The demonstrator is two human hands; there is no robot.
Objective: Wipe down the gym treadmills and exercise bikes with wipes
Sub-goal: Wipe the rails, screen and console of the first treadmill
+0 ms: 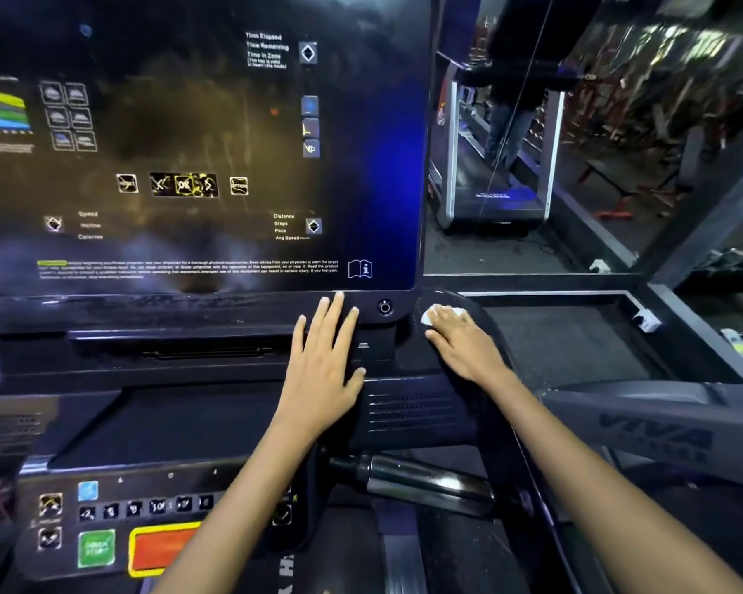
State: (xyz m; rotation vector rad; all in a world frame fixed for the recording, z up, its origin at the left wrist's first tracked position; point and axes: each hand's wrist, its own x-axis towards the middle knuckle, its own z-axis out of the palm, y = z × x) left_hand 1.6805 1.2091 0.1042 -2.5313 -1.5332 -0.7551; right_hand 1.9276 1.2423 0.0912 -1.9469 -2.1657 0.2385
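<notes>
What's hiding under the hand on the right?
A white wipe peeks out past the fingertips of the right hand, pressed flat on the treadmill's dark side ledge. Most of the wipe is covered by the palm.

Glossy black treadmill console panel (198,143), upper left and centre of frame: white lettering, yellow-outlined OK key, blue sheen down its right edge. Yellow, green and blue striped chart (1,109) at far left. Small crumpled white wipe (440,312), right of centre, under the right hand (464,340). Lower left: square green start button (96,548), red rectangular stop button with yellow border (164,548), light blue square key (88,490). Shiny black cylindrical handlebar grip (421,480) at bottom centre. Grey side rail with dark lettering (661,426) at right.
</notes>
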